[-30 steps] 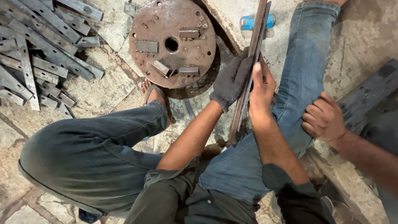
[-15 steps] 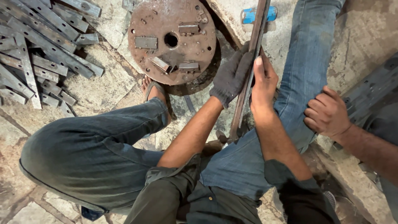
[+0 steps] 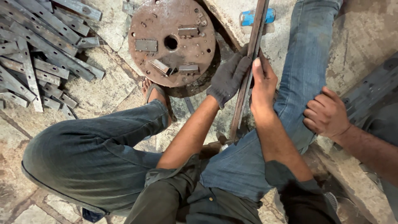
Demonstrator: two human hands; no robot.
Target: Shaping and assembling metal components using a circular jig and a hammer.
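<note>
Gloved left hand (image 3: 229,79) and bare right hand (image 3: 263,83) both clamped on long rusty metal bar (image 3: 248,70), forearms extended forward, bar angled away over floor

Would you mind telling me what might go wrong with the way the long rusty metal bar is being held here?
1. The bare right hand grips the long rusty metal bar without a glove, unlike the left hand in its dark knit glove; a rough edge could cut it.
2. The bar's lower end rests by the blue-jeaned leg; a slip might strike it.
3. A sandalled foot sits beside the rusty round steel plate, exposed toes near heavy metal.
</note>
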